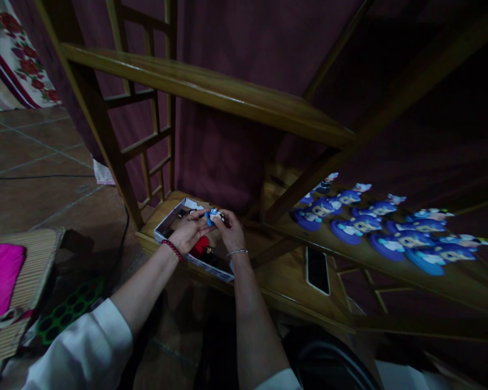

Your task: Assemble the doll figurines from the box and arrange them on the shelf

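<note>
A small blue and white figurine (215, 215) is held between both hands above an open box. My left hand (189, 232), with a red bead bracelet at the wrist, is closed on its left side. From the right, my right hand (231, 230) grips the same figurine with the fingertips; a thin bracelet circles that wrist. Beneath the hands, the shallow white box (162, 230) sits on the low wooden shelf. Inside it lie a red and black figurine (205, 246) and other small dark pieces, partly hidden by my hands.
Several blue-haired figurines (358, 225) stand in rows on the raised shelf to the right. A phone (317, 271) lies on the lower shelf. A wooden bar (211, 92) crosses above my hands. At left are a bamboo-topped stool (40, 271) with pink cloth and a green holed tray (71, 311).
</note>
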A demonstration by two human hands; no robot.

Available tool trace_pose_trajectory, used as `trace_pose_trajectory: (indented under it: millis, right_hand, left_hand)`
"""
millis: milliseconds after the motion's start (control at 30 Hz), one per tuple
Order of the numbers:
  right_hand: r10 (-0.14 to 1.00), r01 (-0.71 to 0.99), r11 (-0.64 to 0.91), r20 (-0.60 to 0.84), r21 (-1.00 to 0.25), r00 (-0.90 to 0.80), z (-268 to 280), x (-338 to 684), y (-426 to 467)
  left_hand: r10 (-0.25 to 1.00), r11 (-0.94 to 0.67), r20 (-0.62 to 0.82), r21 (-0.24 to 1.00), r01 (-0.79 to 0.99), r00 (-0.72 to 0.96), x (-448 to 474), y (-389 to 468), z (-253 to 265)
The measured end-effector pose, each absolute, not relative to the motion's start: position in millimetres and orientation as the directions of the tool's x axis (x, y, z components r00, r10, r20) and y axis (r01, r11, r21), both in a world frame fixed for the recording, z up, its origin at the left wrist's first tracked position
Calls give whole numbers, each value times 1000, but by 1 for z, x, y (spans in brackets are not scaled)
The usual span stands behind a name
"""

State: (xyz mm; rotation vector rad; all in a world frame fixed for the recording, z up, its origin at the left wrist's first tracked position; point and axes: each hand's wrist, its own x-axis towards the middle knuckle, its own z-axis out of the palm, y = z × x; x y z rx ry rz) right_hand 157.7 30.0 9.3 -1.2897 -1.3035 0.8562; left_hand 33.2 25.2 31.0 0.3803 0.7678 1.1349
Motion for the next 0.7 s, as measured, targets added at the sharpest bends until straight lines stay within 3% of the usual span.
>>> trace_pose_trajectory:
  millis: [700]
  right_hand:
    - [964,233,169,209,-958,162,12,157,28]
  left_hand:
    - [934,341,-319,653,-676,163,40,22,35]
